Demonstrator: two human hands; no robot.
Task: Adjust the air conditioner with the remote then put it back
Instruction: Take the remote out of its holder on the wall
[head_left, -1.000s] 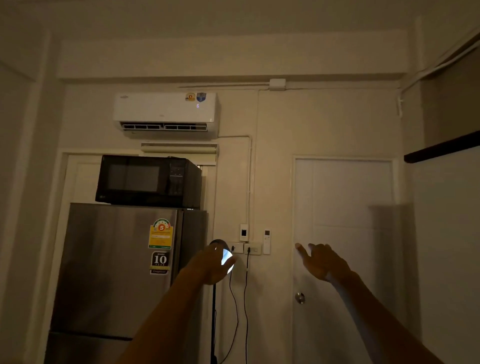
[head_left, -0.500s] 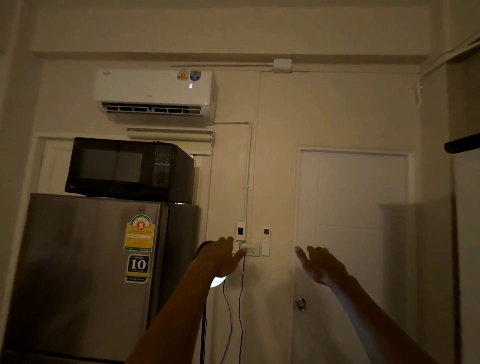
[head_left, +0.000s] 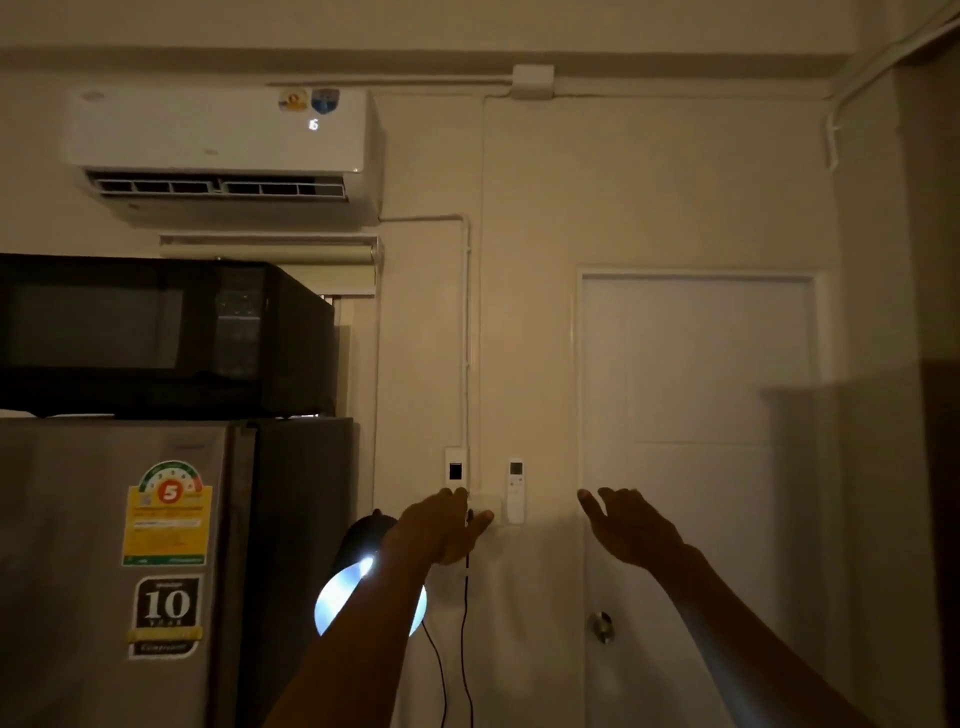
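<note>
Remote (head_left: 516, 491) sits upright in its wall holder, between the two raised hands and touching neither. The right hand (head_left: 631, 530) is open and empty, fingers spread, just right of it; the left hand (head_left: 441, 530) is loosely curled, holding nothing, by the wall socket (head_left: 485, 512). Farther out, the air conditioner (head_left: 223, 150) hangs high on the left. In this dim light a reach could miss, likely brushing the plugged cords (head_left: 467, 623) or knocking the remote from its holder.
</note>
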